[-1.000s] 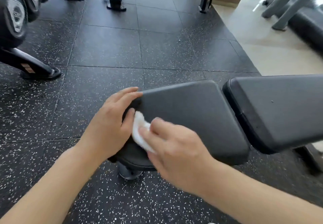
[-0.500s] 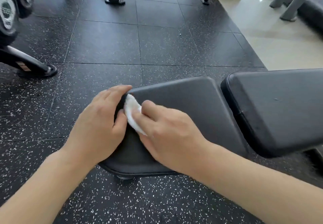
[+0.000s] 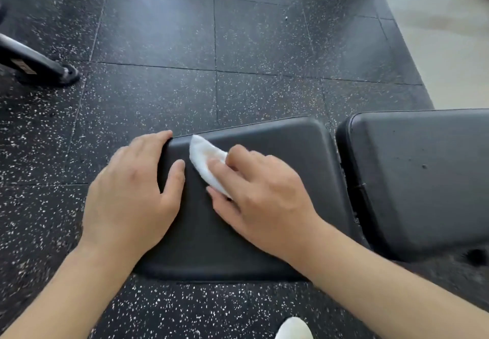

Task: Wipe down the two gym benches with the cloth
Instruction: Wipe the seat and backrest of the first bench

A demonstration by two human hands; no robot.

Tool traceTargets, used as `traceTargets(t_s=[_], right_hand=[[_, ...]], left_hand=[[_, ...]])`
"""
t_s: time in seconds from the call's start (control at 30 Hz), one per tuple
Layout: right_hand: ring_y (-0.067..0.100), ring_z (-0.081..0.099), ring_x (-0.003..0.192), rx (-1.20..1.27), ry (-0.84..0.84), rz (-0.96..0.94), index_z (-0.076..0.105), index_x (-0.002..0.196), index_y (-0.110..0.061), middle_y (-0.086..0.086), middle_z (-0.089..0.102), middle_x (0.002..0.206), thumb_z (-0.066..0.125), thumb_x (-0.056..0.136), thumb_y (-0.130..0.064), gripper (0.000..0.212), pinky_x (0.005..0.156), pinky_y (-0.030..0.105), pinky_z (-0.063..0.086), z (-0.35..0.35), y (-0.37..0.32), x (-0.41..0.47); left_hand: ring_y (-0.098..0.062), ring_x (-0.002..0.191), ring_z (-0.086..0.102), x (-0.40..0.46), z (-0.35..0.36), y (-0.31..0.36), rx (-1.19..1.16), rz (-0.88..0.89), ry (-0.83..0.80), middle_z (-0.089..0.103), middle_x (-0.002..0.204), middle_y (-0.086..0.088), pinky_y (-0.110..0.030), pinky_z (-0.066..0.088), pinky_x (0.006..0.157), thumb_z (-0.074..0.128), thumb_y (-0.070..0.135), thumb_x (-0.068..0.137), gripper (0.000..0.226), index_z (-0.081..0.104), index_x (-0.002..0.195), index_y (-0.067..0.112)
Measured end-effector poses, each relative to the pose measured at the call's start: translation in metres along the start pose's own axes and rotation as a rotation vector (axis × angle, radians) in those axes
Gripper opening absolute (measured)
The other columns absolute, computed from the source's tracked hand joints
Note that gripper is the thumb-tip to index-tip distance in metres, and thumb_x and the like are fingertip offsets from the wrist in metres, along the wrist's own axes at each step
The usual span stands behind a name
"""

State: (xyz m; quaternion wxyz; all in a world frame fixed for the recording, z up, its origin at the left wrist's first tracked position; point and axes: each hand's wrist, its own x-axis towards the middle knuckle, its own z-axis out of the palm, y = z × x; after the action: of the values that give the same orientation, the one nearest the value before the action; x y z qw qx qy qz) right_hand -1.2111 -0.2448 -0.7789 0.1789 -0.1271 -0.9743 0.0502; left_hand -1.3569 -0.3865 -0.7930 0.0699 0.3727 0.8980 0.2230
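Person's right hand (image 3: pixel 264 193) presses a white cloth (image 3: pixel 207 161) flat w/ straight fingers onto the seat pad (image 3: pixel 277 153) of a black gym bench, cloth at the pad's 10 o'clock corner. Left hand (image 3: pixel 129 193) curls over the pad's 9 o'clock edge, thumb on top, bracing it. Backrest pad (image 3: pixel 423 174) sits at 3 o'clock, apart by a gap. Best approach: overlapping strokes, even pressure, incl. edges & the gap side.
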Motion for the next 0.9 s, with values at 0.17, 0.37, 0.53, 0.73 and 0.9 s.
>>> traceTargets(t_s=[0.17, 0.37, 0.53, 0.73, 0.9], right_hand=[[0.024, 0.051, 0.068, 0.165, 0.007, 0.06, 0.077, 0.112, -0.01, 0.006, 0.062, 0.089, 0.065, 0.1, -0.021, 0.02, 0.06, 0.039, 0.047, -0.012, 0.002, -0.002], [0.032, 0.056, 0.069, 0.081, -0.182, 0.268, 0.071, 0.128, -0.009, 0.012, 0.059, 0.091, 0.06, 0.101, -0.016, 0.03, 0.061, 0.044, 0.052, -0.055, 0.04, 0.003], [0.03, 0.06, 0.078, -0.117, -0.298, 0.402, 0.074, 0.107, -0.008, 0.001, 0.053, 0.106, 0.066, 0.096, -0.005, 0.013, 0.06, 0.036, 0.053, -0.074, 0.098, 0.025], [0.025, 0.053, 0.07, -0.014, -0.383, 0.374, 0.069, 0.077, -0.019, 0.001, 0.051, 0.083, 0.048, 0.105, -0.045, 0.043, 0.056, 0.035, 0.038, -0.009, 0.076, 0.097], [0.031, 0.065, 0.084, 0.181, -0.634, 0.131, 0.073, 0.085, -0.015, 0.004, 0.062, 0.095, 0.05, 0.104, -0.04, 0.039, 0.066, 0.037, 0.032, 0.034, 0.039, 0.149]], left_hand=[[-0.032, 0.12, 0.057, -0.001, -0.007, 0.008, -0.004, -0.058, -0.035, 0.059, 0.142, -0.002, -0.051, 0.049, 0.092, 0.046, 0.044, 0.098, 0.054, 0.051, 0.147, 0.021], [-0.036, 0.118, 0.055, 0.009, -0.026, 0.018, 0.041, -0.116, -0.218, 0.056, 0.139, -0.01, -0.053, 0.049, 0.091, 0.053, 0.036, 0.099, 0.055, 0.048, 0.149, 0.014], [-0.037, 0.11, 0.059, 0.027, -0.018, 0.043, 0.071, -0.321, -0.223, 0.065, 0.125, -0.01, -0.052, 0.047, 0.091, 0.045, 0.034, 0.096, 0.046, 0.058, 0.136, 0.014], [-0.029, 0.11, 0.059, 0.026, 0.001, 0.036, 0.078, -0.321, -0.1, 0.066, 0.123, -0.001, -0.049, 0.046, 0.093, 0.045, 0.034, 0.092, 0.044, 0.061, 0.13, 0.019], [-0.03, 0.108, 0.056, 0.03, 0.003, 0.039, 0.129, -0.329, -0.115, 0.063, 0.123, -0.001, -0.049, 0.044, 0.09, 0.047, 0.033, 0.088, 0.044, 0.059, 0.129, 0.02]])
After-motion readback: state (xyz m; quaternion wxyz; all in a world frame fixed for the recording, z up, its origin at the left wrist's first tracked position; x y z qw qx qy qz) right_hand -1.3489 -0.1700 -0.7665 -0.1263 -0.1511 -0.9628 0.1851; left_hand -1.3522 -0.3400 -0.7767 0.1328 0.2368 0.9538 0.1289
